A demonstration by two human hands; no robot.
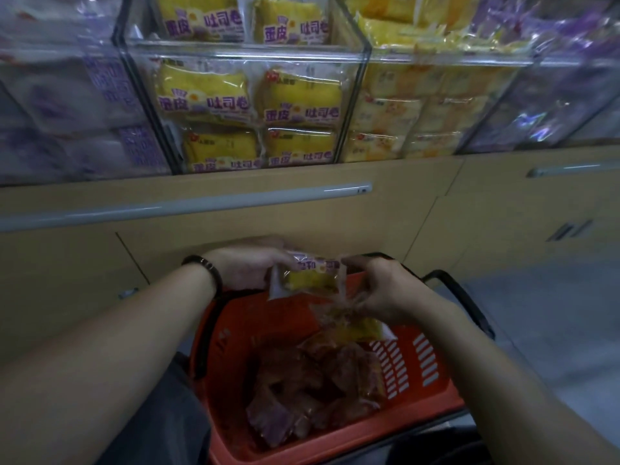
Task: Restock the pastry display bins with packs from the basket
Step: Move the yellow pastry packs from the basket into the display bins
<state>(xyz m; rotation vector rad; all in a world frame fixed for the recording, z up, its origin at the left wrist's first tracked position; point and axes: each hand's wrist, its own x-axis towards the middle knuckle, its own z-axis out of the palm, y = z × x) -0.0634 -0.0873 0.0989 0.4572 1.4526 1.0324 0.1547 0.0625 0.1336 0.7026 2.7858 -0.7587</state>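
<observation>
Now: one pack (310, 280) held over the basket (436, 394), bin (248, 51) not yet reached.
Left hand (248, 268) curls round the pack at its 9 o'clock edge; right hand (380, 290) pinches the 3 o'clock seam. Pack sits at 12 o'clock of the basket, the bin further toward 12. Judged light, soft, with crinkly, slippery film; hold by the sealed edges, not the middle.

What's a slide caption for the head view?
Left hand and right hand hold a yellow pack over the red basket, below clear display bins.
</observation>
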